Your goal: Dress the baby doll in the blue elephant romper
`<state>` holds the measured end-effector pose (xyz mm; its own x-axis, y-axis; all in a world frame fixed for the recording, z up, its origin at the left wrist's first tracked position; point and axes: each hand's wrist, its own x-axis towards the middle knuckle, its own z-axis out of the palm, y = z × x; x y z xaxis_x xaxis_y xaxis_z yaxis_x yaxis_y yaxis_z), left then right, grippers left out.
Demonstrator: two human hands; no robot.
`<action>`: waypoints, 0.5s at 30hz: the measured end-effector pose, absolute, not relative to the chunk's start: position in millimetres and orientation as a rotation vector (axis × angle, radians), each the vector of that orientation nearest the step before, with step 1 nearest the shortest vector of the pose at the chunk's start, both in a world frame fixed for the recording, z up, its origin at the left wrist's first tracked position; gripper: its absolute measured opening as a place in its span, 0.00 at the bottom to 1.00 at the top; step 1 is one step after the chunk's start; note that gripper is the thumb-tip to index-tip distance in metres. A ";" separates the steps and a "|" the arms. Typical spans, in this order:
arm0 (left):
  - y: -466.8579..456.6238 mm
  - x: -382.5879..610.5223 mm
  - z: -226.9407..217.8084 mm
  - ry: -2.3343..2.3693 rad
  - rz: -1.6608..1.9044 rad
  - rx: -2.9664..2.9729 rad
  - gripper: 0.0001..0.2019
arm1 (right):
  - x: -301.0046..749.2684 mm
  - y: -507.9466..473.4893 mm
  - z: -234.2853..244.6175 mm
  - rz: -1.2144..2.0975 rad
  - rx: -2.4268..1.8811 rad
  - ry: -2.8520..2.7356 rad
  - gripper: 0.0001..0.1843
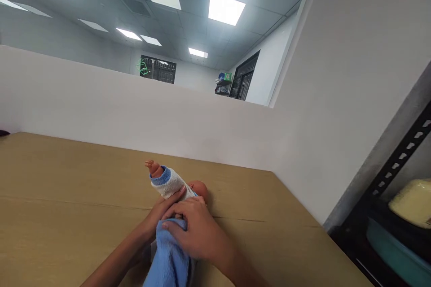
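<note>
A small baby doll [199, 189] lies on the tan table [67, 188], its head toward the far wall. One doll arm in a white sleeve with a blue cuff [166, 180] sticks up, its little hand bare. My left hand [161, 215] is closed round the doll's body just below that sleeve. My right hand [195, 231] lies over the doll's middle, fingers curled and pressing light blue fleece clothing [170, 260] against it. The doll's lower body is hidden under the cloth and my hands.
A white partition [134, 112] runs along the table's far edge, and a white wall [336, 98] closes the right side. A black metal shelf [397, 166] at the right holds a teal bin [393, 251] and a yellow object [414, 202].
</note>
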<state>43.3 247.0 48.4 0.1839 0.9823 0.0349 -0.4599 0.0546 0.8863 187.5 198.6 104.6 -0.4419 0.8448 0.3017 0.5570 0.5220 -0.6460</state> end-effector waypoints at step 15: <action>277.9 34.7 27.3 0.594 1.338 0.433 0.12 | 227.8 178.9 -16.3 0.409 -1.076 -1.627 0.03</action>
<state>34.7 277.9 27.3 0.1207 0.9811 -0.1513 -0.7702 0.1887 0.6093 227.8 178.9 -16.3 0.0010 0.8086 0.5883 0.4344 0.5296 -0.7286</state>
